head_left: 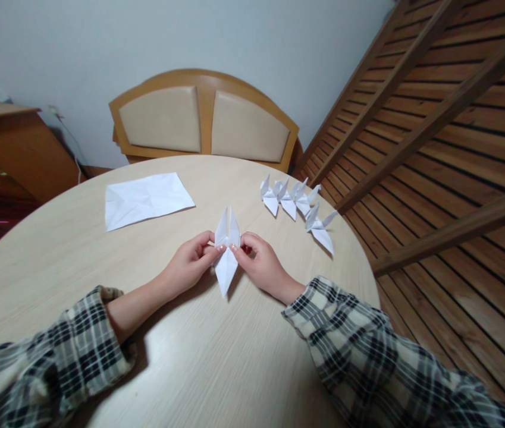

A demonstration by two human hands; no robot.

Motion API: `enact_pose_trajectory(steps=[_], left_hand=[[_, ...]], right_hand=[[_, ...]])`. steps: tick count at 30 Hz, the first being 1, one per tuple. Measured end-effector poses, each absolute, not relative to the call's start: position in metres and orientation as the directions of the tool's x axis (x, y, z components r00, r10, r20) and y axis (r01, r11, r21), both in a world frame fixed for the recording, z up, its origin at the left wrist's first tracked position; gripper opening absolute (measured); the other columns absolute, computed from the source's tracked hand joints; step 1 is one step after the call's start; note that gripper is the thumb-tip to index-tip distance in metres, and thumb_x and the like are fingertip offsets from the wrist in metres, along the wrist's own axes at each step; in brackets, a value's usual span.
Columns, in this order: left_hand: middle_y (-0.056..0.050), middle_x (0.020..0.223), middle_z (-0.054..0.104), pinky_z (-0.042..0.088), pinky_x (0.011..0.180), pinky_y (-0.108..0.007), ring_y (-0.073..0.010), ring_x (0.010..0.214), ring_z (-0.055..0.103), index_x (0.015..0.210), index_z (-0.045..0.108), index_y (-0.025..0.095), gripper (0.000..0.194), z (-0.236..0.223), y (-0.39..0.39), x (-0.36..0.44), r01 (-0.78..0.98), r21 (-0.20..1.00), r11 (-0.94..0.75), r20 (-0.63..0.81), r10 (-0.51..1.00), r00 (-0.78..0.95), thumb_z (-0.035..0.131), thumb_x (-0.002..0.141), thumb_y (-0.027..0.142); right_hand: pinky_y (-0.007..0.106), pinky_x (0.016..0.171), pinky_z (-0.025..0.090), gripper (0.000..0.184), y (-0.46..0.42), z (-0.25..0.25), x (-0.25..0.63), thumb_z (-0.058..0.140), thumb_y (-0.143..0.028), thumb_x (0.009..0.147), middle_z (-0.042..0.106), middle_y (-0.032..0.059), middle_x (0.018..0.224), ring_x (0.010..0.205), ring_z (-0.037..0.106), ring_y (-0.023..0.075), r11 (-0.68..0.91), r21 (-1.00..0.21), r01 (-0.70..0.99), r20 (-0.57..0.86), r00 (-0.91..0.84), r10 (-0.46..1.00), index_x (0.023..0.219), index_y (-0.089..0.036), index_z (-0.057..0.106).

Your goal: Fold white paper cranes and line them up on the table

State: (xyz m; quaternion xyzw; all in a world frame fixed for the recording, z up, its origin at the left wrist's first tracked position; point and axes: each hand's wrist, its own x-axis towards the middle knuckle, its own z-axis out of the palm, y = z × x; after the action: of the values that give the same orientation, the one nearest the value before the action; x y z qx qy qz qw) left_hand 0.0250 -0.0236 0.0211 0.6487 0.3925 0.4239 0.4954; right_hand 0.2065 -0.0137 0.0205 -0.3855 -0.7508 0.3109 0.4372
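We pinch the folded paper between left grip and right grip, long axis near-to-far, split points far.

Plaid sleeves, black, grey and cream; cuffs loose.

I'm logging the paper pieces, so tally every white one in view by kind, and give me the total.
Paper cranes, standing close together: 4
Folded paper piece, held between left hand and right hand: 1
Creased paper sheet, lying spread out: 1
Total: 6
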Motion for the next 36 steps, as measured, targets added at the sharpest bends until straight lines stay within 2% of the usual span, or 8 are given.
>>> enact_pose_trajectory(steps=[7,14,21,28,36], left_hand=[[0.006,0.059,0.042,0.027,0.049,-0.021,-0.0091,0.052,0.037,0.086,0.052,0.016,0.024,0.0218,-0.0254,0.0248,0.161,0.961,-0.226,0.156,0.921,0.357,0.056,0.089,0.04],[0.002,0.071,0.049,0.035,0.056,-0.023,-0.0114,0.062,0.043,0.09,0.054,0.016,0.024,0.0194,-0.0243,0.0229,0.186,0.939,-0.289,0.207,0.907,0.366,0.051,0.093,0.04],[0.002,0.071,0.052,0.036,0.056,-0.023,-0.0115,0.063,0.045,0.089,0.054,0.016,0.027,0.0187,-0.0237,0.0236,0.1,0.969,-0.228,0.172,0.904,0.392,0.053,0.091,0.042],[0.004,0.067,0.055,0.037,0.056,-0.022,-0.0113,0.059,0.049,0.1,0.052,0.017,0.03,0.025,-0.0257,0.0274,0.043,0.992,-0.12,0.089,0.896,0.434,0.06,0.087,0.043],[0.004,0.062,0.049,0.031,0.051,-0.022,-0.0098,0.054,0.043,0.084,0.053,0.016,0.029,0.0255,-0.0271,0.0271,0.153,0.982,-0.113,0.03,0.888,0.459,0.059,0.087,0.044]], right_hand=[[0.028,0.066,0.041,0.022,-0.0141,0.0231,0.2064,0.058,-0.036,0.089,0.054,0.0009,0.076,0.073,0.051,0.0145,0.463,-0.842,0.277,0.357,-0.358,0.863,0.077,-0.018,0.059],[0.03,0.072,0.044,0.018,-0.0134,0.0202,0.2048,0.057,-0.033,0.091,0.057,0.0024,0.082,0.08,0.054,0.0157,0.484,-0.834,0.267,0.387,-0.344,0.856,0.084,-0.018,0.063],[0.032,0.074,0.045,0.018,-0.0137,0.0185,0.2041,0.055,-0.031,0.09,0.06,0.0047,0.087,0.081,0.056,0.0169,0.464,-0.853,0.238,0.369,-0.351,0.86,0.08,-0.017,0.06],[0.032,0.075,0.045,0.024,-0.0134,0.0206,0.2078,0.055,-0.037,0.092,0.059,0.0034,0.083,0.079,0.055,0.0161,0.458,-0.849,0.264,0.38,-0.297,0.876,0.079,-0.017,0.061],[0.03,0.071,0.043,0.031,-0.0106,0.0192,0.2085,0.051,-0.045,0.093,0.053,0.0014,0.077,0.076,0.051,0.0154,0.42,-0.879,0.225,0.369,-0.235,0.899,0.076,-0.019,0.054]])
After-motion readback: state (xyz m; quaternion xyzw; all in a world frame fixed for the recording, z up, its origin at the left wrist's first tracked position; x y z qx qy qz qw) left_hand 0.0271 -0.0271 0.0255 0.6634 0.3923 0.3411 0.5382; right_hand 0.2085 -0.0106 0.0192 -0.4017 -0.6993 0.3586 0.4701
